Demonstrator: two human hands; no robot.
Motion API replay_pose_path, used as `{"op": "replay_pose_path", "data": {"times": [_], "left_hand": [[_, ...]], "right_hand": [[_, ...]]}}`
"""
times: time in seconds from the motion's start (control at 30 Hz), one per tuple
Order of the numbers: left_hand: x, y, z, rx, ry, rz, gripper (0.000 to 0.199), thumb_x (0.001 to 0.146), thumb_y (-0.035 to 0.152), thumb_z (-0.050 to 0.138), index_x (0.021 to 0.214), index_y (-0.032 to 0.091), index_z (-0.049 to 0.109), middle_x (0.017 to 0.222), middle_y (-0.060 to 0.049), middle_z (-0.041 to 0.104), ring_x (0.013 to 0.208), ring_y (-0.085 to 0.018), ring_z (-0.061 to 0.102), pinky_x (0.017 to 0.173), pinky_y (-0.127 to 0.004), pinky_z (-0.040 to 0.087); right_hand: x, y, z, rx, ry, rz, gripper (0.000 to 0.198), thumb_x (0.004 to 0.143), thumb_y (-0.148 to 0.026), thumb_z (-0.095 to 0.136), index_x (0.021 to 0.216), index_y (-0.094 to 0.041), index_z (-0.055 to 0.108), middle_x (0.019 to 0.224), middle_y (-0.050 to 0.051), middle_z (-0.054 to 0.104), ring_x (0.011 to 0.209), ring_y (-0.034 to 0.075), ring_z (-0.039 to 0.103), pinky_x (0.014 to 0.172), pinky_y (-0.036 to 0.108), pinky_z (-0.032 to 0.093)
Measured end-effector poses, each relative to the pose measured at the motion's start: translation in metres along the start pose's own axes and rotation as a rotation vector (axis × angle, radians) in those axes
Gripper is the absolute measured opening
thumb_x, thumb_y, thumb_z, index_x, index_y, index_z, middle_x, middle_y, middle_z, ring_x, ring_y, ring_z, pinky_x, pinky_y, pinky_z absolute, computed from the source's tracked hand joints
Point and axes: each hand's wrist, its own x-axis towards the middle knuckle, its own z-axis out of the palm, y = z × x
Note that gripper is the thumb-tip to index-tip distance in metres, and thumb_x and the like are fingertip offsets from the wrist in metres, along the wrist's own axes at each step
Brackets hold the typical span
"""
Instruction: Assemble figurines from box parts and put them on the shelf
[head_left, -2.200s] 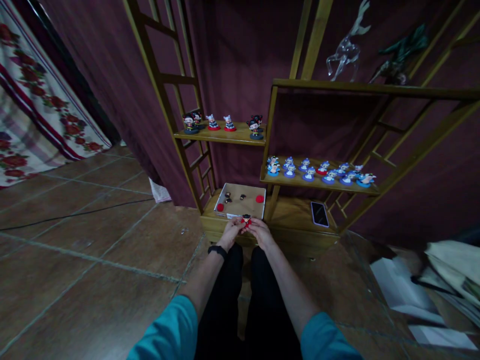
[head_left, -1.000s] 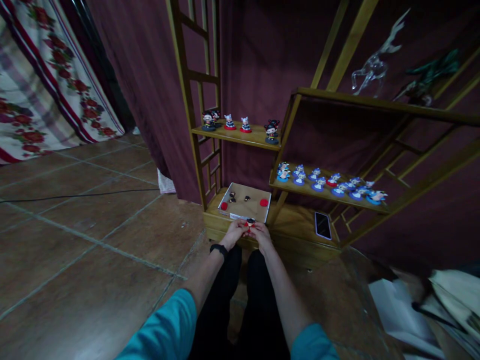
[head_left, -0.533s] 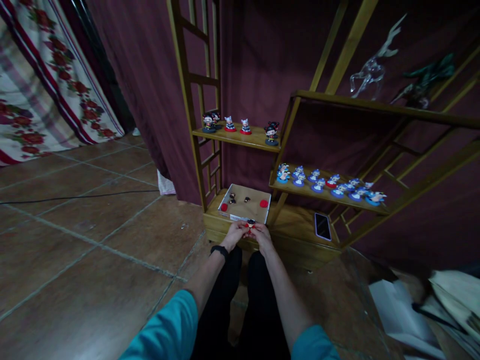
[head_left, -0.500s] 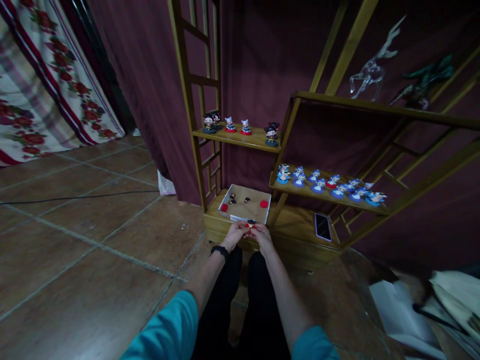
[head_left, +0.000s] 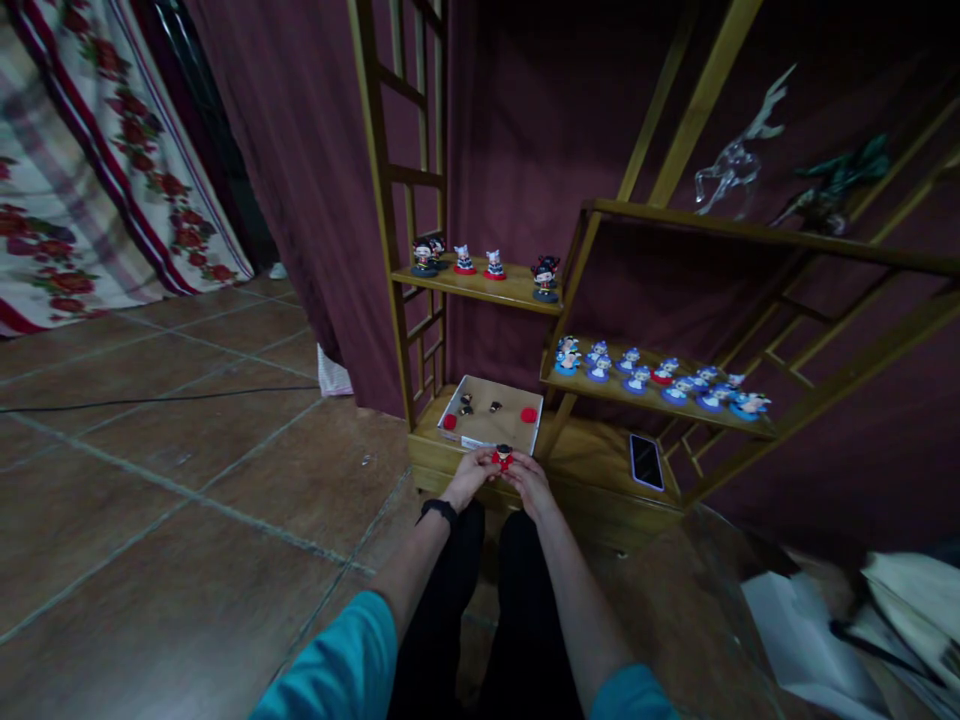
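Note:
Between my two hands, just in front of the shallow box, is a small red figurine (head_left: 503, 458) with a dark top. My left hand (head_left: 474, 476) grips it from the left side, and my right hand (head_left: 531, 482) has its fingers on the right side. The box (head_left: 491, 391) has white walls and a brown inside. Several small dark pieces (head_left: 495, 407) lie in it, along with a red round piece (head_left: 449, 422) at its left and another red piece (head_left: 529, 415) at its right.
The box rests on the low wooden cabinet (head_left: 585, 450), with a phone (head_left: 646, 462) further right. Figurines (head_left: 493, 265) stand on the upper left shelf; several blue-and-white figurines (head_left: 637, 379) fill the right shelf. Higher up are a clear deer ornament (head_left: 731, 165) and a green ornament (head_left: 847, 180).
The red figurine now shows more of its front between my fingers, and my right fingers have shifted slightly outward. The whole view has tilted a little, so the shelves sit lower.

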Motion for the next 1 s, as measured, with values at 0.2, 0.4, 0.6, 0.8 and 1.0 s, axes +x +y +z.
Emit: {"op": "replay_pose_path", "data": {"times": [0.2,0.4,0.6,0.8,1.0], "left_hand": [[0.001,-0.003,0.0,0.059,0.049,0.016,0.03,0.057,0.017,0.067,0.085,0.01,0.058,0.051,0.003,0.055,0.045,-0.007,0.049,0.046,-0.018,0.035],[0.001,-0.007,0.003,0.064,0.078,0.035,0.021,0.059,0.016,0.064,0.078,0.012,0.057,0.047,0.005,0.052,0.042,-0.006,0.047,0.045,-0.018,0.034],[0.001,-0.01,0.005,0.101,0.112,0.073,0.022,0.057,0.016,0.066,0.078,0.013,0.058,0.045,0.007,0.049,0.042,-0.007,0.046,0.046,-0.018,0.034],[0.001,-0.011,0.008,0.128,0.096,0.076,0.028,0.057,0.016,0.066,0.083,0.012,0.058,0.048,0.006,0.052,0.044,-0.007,0.048,0.047,-0.018,0.035],[-0.002,-0.013,0.008,0.119,0.083,0.059,0.035,0.055,0.013,0.068,0.088,0.011,0.057,0.051,0.006,0.054,0.046,-0.007,0.05,0.05,-0.019,0.038]], "right_hand": [[0.0,0.001,0.0,-0.046,0.001,0.008,0.031,0.055,-0.024,0.067,0.086,-0.019,0.061,0.08,0.002,0.068,0.068,0.015,0.063,0.066,0.028,0.049],[0.0,0.0,-0.001,-0.062,0.003,0.004,0.03,0.055,-0.027,0.066,0.084,-0.019,0.06,0.082,0.003,0.068,0.07,0.015,0.063,0.066,0.028,0.049],[-0.001,-0.001,-0.002,-0.079,-0.009,-0.006,0.028,0.055,-0.024,0.066,0.082,-0.019,0.06,0.078,0.002,0.068,0.066,0.015,0.062,0.066,0.028,0.049],[-0.002,-0.001,-0.005,-0.094,-0.001,-0.002,0.027,0.055,-0.024,0.066,0.081,-0.019,0.06,0.073,0.0,0.067,0.063,0.014,0.061,0.065,0.028,0.049],[0.001,0.002,-0.011,-0.09,0.023,0.005,0.026,0.054,-0.023,0.065,0.079,-0.019,0.06,0.07,0.0,0.066,0.061,0.013,0.061,0.062,0.026,0.048]]}}
